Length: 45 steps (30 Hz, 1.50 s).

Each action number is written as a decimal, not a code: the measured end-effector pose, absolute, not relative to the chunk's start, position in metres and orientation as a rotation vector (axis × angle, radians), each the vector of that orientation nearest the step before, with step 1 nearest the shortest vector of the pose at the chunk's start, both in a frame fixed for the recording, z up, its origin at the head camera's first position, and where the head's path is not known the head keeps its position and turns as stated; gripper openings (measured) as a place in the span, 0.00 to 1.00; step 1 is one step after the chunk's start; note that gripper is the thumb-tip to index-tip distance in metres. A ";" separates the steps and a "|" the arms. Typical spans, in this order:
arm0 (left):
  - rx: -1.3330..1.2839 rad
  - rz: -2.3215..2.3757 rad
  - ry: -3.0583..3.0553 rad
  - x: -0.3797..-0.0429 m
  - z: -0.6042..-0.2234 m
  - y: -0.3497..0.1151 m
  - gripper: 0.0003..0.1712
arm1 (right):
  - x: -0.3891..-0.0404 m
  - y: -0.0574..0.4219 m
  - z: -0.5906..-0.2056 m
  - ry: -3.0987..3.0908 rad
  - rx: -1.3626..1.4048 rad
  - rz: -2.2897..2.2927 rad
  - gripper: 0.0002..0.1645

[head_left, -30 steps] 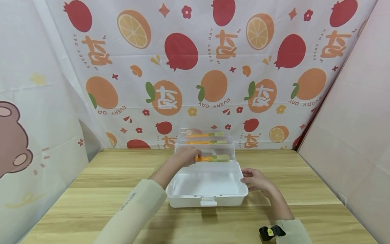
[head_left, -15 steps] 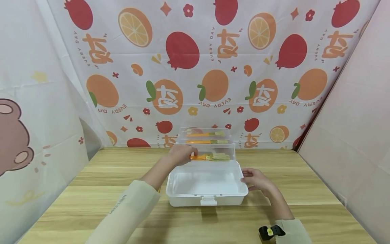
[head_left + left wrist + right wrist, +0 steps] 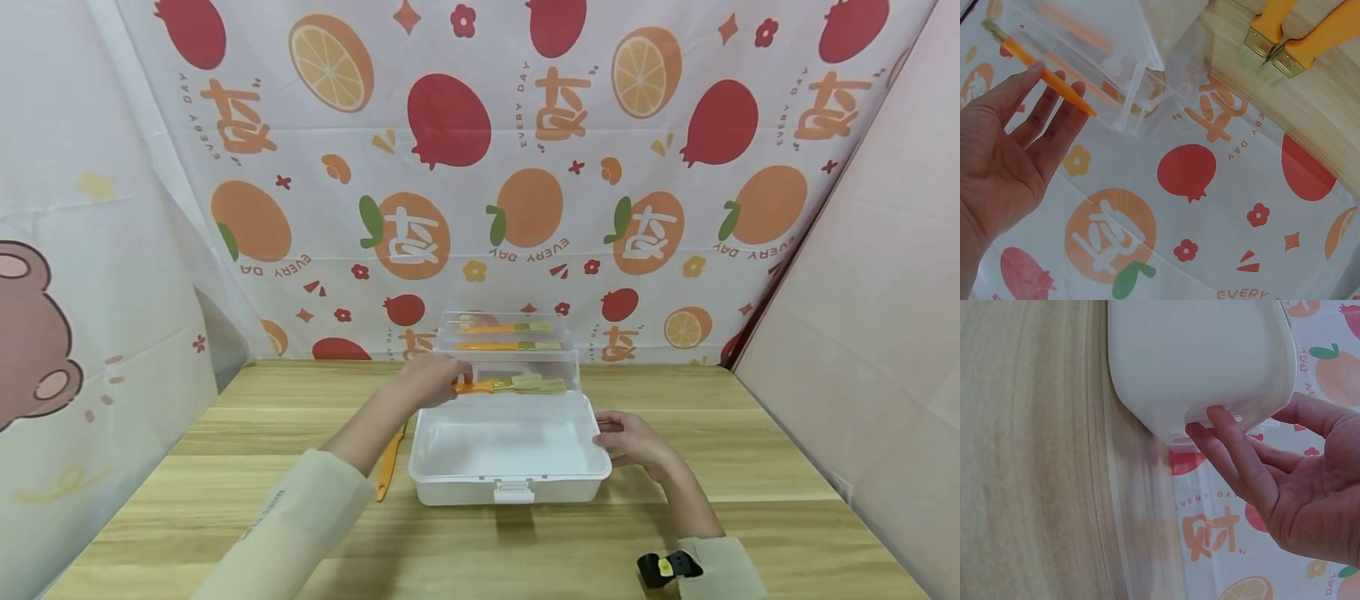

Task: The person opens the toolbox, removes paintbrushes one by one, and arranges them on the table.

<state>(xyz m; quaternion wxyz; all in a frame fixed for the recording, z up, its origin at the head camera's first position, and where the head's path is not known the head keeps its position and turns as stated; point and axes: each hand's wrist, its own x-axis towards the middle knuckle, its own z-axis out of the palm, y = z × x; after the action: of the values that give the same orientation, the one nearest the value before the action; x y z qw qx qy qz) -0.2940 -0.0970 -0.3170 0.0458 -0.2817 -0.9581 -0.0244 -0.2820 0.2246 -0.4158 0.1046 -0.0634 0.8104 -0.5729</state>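
My left hand [image 3: 435, 379] pinches an orange-handled paintbrush [image 3: 1054, 78] between thumb and fingertips, in front of the lowest raised clear tray. Another brush [image 3: 555, 387] lies in that tray, bristles to the right, partly behind the held one. Two more brushes, an upper brush [image 3: 506, 327] and a middle brush [image 3: 510, 346], show in the clear tiers above. The white storage box [image 3: 513, 493] stands open, its base bare inside. At its right end my right hand [image 3: 633, 442] grips the wall, thumb at the rim and fingers on the outside [image 3: 1229, 434].
Left of the box a loose paintbrush [image 3: 388, 467] lies on the wooden table [image 3: 225, 500], partly hidden by my left arm. The left wrist view shows two brushes there side by side, a near brush [image 3: 1310, 50] among them. A fruit-print cloth [image 3: 480, 208] hangs behind.
The left hand has moved left along the lowest tray with its brush, whose bristles now separate from those of the brush behind. The right hand has stayed on the box.
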 end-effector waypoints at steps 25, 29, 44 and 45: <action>-0.753 -0.155 -2.895 -0.273 -0.316 -0.147 0.12 | -0.281 0.225 -0.415 2.388 -0.193 -1.677 0.29; -0.744 -0.204 -2.918 -0.271 -0.315 -0.156 0.13 | -0.280 0.225 -0.415 2.385 -0.211 -1.664 0.30; -0.688 -0.332 -2.971 -0.260 -0.321 -0.189 0.13 | -0.280 0.226 -0.414 2.372 -0.213 -1.681 0.30; -0.689 -0.342 -2.968 -0.260 -0.321 -0.191 0.13 | -0.280 0.226 -0.414 2.376 -0.206 -1.680 0.30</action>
<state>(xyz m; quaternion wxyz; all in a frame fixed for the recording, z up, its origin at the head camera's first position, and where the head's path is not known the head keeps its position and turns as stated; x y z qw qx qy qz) -0.2597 -0.1907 -0.3211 0.0378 -0.2247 -0.9673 -0.1116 -0.2805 0.2258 -0.4145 0.1120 -0.0703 0.8093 -0.5723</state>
